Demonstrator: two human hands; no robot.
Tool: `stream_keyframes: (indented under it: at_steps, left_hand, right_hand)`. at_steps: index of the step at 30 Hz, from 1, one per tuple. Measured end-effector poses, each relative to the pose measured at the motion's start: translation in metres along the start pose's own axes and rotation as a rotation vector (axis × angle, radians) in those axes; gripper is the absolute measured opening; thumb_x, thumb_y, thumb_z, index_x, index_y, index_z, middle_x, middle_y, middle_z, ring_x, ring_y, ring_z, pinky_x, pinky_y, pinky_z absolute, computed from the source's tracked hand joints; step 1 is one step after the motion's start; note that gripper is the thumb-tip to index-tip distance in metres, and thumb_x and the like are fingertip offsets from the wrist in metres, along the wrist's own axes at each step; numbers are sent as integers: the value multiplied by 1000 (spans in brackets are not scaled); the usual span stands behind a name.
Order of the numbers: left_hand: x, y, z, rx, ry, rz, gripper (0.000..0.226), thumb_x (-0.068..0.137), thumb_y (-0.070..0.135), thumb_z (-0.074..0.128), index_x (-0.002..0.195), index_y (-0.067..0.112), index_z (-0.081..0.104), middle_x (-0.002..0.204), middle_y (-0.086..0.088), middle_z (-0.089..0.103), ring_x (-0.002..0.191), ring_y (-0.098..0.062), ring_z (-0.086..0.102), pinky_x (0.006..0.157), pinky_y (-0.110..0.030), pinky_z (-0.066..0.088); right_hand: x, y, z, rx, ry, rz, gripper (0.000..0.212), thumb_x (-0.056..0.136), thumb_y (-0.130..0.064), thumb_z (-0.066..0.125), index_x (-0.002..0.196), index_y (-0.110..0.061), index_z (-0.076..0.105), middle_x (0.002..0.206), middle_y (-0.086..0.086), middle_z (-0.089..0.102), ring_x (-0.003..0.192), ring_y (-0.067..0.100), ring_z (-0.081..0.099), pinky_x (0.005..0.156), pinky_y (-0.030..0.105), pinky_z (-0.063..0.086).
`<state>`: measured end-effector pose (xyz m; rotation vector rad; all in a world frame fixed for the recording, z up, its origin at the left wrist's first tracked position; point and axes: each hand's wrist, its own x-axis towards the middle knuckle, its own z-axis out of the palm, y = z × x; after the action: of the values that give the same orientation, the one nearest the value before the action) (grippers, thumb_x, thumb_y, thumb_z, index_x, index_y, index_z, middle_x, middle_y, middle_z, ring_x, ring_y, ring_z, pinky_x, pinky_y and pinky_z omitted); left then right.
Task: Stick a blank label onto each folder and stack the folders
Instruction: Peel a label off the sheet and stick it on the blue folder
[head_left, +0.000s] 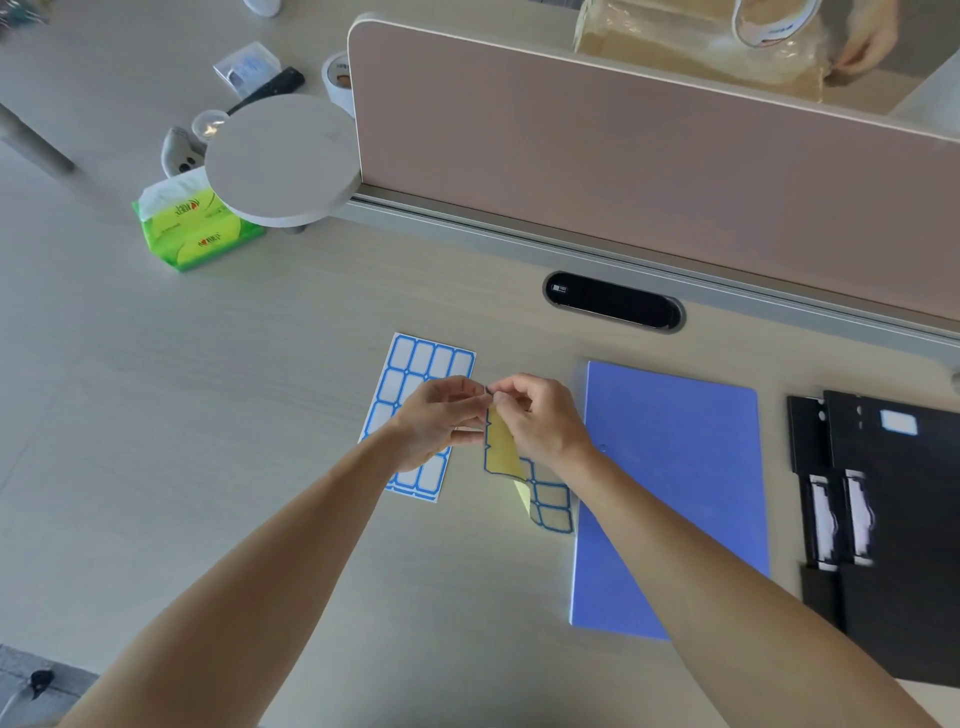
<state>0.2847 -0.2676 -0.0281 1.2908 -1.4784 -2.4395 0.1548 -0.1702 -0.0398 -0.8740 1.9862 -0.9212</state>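
Fingertips of both hands pinch label backing (503, 441).

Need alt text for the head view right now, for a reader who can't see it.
Both hands, left and right, pinch a partly used label sheet above a desk. A full label sheet lies beneath, a blue folder to the right, then black folders, one already labelled.
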Motion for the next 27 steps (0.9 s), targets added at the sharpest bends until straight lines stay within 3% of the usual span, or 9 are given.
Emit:
stream_keyframes:
  at_steps: [5,8,12,14,17,21,27]
  left_hand:
    - [6,-4,-4,72,68,9,2,91,8,68,92,6,68,75,-2,69,73,-12,67,73,-25,57]
    - [8,-6,-1,142,125,34,7,90,9,70,94,2,70,79,-8,68,73,-14,67,74,-24,59]
    - [9,-7,-1,177,160,58,15,88,10,72,96,-3,71,82,-14,69,78,-20,67,82,-30,60]
    - [9,-7,-2,179,150,62,16,88,11,73,96,-3,73,82,-14,70,78,-20,68,83,-31,60]
    - [7,-6,-2,226,140,83,5,86,11,75,85,6,76,77,-10,72,75,-18,69,82,-30,59]
    - [6,-7,-3,340,182,125,8,81,14,78,75,18,76,70,-2,71,68,-13,64,76,-26,57]
    - [5,-8,-2,448,179,170,5,82,15,79,80,19,76,70,1,71,62,-4,63,66,-16,51]
  right_hand:
    - [3,2,0,164,-49,118,18,91,-30,65,98,-16,74,91,-2,75,83,9,68,74,26,54]
    - [1,2,1,241,-19,157,13,90,-29,69,93,-17,73,86,0,75,76,11,68,71,31,57]
    - [-1,1,1,364,-2,221,9,90,-24,69,88,-16,73,81,0,74,65,3,64,64,22,52]
    - [-1,1,0,424,-6,247,13,90,-23,69,90,-12,74,79,3,74,63,7,65,65,26,54]
    - [-1,1,-1,431,-41,260,18,86,-29,71,87,-12,75,84,16,75,73,22,68,76,40,58]
    - [-1,2,-5,446,-82,291,12,89,-19,67,91,-9,75,91,20,75,83,35,71,83,43,58]
    - [0,0,-11,314,-123,228,13,92,-14,65,94,-5,74,85,14,75,71,19,70,65,28,58]
